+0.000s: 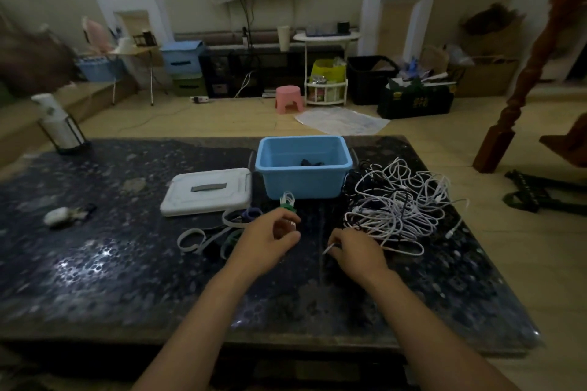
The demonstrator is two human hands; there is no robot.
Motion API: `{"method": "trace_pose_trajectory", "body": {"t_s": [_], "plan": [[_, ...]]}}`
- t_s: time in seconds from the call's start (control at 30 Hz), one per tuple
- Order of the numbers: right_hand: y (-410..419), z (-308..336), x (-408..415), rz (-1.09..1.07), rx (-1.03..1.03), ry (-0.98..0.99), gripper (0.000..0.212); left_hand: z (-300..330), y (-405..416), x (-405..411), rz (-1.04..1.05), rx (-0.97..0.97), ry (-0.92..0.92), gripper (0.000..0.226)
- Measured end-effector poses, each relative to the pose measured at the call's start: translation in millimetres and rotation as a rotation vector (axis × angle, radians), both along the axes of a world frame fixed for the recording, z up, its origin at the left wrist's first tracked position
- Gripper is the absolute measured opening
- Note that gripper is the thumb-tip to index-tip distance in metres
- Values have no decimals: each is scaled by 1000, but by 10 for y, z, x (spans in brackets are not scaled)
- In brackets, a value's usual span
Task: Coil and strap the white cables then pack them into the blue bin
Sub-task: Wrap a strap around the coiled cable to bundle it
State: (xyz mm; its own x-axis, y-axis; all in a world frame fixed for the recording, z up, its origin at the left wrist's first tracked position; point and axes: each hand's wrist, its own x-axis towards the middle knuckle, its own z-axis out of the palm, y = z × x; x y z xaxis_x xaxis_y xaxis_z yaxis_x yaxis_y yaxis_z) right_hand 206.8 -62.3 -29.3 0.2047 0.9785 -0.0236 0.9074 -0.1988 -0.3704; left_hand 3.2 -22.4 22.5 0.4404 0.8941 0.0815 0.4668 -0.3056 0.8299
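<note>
A tangled heap of white cables (400, 206) lies on the dark table, right of the blue bin (303, 168). The bin stands open with something dark at its bottom. My right hand (355, 251) rests at the heap's near left edge and pinches a white cable end that sticks out to the left. My left hand (270, 238) is curled in front of the bin with a small white piece between its fingertips. A small coiled white cable with a green strap (287, 201) sits just before the bin. Loose straps (206, 236) lie left of my left hand.
The bin's white lid (206, 192) lies left of the bin. A small white object (60, 216) sits at the table's left, a white bottle in a black holder (60, 124) at the far left corner. Some dark cables mix into the heap near the bin.
</note>
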Motion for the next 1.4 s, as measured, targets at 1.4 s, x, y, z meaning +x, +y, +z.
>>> {"method": "trace_pose_trajectory", "body": {"t_s": [1.4], "plan": [[96,367,569,95,85,295,22,215,274,333,62,-194,-478,23]]}}
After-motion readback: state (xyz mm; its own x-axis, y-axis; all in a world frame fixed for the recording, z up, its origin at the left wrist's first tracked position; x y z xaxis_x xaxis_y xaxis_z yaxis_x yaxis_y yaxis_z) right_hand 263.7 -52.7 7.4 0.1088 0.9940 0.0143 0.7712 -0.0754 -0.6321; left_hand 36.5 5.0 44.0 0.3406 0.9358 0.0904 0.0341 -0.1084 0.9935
